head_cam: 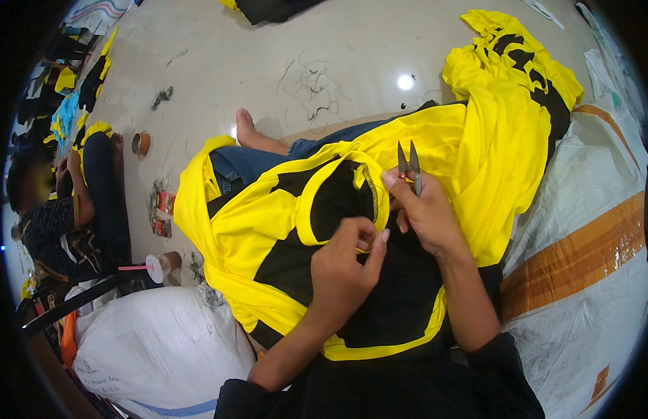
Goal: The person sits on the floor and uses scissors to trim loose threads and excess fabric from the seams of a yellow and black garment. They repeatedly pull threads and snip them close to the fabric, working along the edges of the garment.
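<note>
A yellow and black fabric garment [250,209] lies across my lap, its round neckline with a yellow band spread in front of me. My left hand [347,267] pinches at the lower right edge of that band, thumb and index finger close together. In my right hand [426,209] is a pair of small thread snips [409,163], blades pointing away from me and slightly apart. The right thumb rests by the band's right edge, near a dark overlocked seam. More yellow cloth is gathered beyond the right hand.
Large white woven sacks [161,345] stand at my left and right, the right one with brown tape [575,256]. A plastic cup with a pink straw [164,266] and small red packets [164,203] are on the left. Another person [57,220] sits far left. Loose threads [316,86] litter the tiled floor.
</note>
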Tool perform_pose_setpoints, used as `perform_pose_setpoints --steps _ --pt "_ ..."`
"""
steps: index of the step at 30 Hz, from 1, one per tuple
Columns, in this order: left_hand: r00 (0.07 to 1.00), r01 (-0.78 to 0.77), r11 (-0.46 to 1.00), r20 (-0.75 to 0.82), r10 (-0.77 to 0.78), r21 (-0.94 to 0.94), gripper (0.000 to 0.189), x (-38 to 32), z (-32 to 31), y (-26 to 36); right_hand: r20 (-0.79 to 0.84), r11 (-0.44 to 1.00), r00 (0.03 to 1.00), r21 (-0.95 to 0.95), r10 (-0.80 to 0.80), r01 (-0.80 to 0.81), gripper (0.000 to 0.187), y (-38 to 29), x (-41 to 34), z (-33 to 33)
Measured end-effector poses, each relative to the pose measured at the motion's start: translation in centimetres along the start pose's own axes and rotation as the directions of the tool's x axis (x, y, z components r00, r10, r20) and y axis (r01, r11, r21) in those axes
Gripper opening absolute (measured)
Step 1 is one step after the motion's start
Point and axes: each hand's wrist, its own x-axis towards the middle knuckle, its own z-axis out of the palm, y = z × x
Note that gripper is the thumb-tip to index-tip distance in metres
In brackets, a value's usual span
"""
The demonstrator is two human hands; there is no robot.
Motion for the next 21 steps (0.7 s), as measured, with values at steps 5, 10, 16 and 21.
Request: perform_pose_setpoints --steps 5,10,16,21 --pt "0.971 0.241 0.97 0.006 -0.241 0.017 0.022 2.5 -0.2 0.6 0.036 1.0 0.999 -0.023 -0.005 0.006 0.029 0.0 -0.1 -0.2" --pt "0.994 0.098 0.989 -0.058 -0.092 0.113 0.018 2.9 0.7 -0.9 0.029 0.999 1.0 -0.05 0.0 0.001 0.028 0.5 0.0 -0.1" --pt "0.994 0.106 0.994 -0.016 -0.105 0.014 0.014 3.3 0.1 -1.5 0.025 0.997 1.0 -0.071 -0.016 0.018 0.026 0.4 -0.1 -0.3" --pt "0.944 0.326 0.852 0.088 -0.319 -0.409 0.011 2.9 -0.2 -2.5 0.032 0.999 0.999 -0.045 -0.025 0.027 0.025 0.7 0.2 -0.2"
